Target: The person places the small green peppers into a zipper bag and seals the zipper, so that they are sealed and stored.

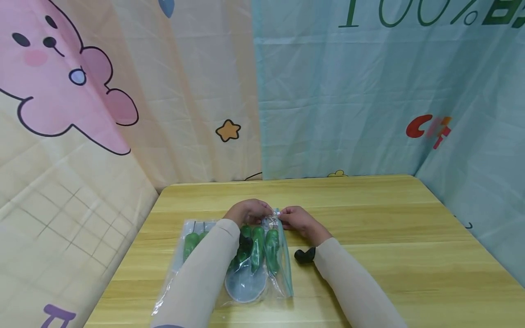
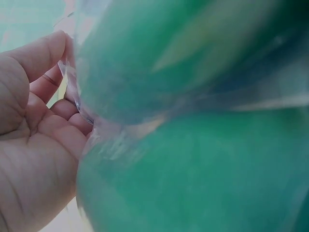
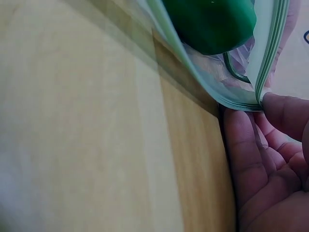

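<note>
A clear plastic zip bag (image 1: 279, 287) with a pale green zip strip (image 1: 285, 259) lies on the table, several green peppers (image 1: 257, 248) inside it. At the bag's far edge my left hand (image 1: 251, 209) pinches the film between thumb and fingers; the left wrist view has this hand (image 2: 43, 106) beside blurred green peppers (image 2: 193, 169). My right hand (image 1: 301, 221) grips the far end of the zip strip. In the right wrist view its thumb and fingers (image 3: 244, 154) pinch the strip's corner (image 3: 241, 105). The bag's mouth gapes there, showing one pepper (image 3: 215, 24) and its curved stem.
The wooden table (image 1: 389, 255) extends to the right of the bag. A pale round patch (image 1: 246, 284) shows at the near part of the bag. Printed cloth curtains (image 1: 328, 114) hang behind and beside the table. A black wrist camera (image 1: 305, 256) sits under my right wrist.
</note>
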A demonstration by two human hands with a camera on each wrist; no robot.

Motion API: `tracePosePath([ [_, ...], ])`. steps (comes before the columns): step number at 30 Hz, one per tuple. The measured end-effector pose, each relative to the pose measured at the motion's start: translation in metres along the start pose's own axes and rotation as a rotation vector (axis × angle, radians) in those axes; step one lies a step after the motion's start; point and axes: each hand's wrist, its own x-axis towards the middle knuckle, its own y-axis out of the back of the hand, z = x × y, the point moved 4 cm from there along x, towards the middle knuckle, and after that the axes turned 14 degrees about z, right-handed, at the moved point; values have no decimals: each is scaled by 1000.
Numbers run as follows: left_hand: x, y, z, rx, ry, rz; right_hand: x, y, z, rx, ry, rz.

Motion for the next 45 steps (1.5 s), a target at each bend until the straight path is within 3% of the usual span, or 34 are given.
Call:
tracePosePath([
  [45, 6, 2, -4, -53, 15, -16, -9, -2, 5, -12, -6, -10],
])
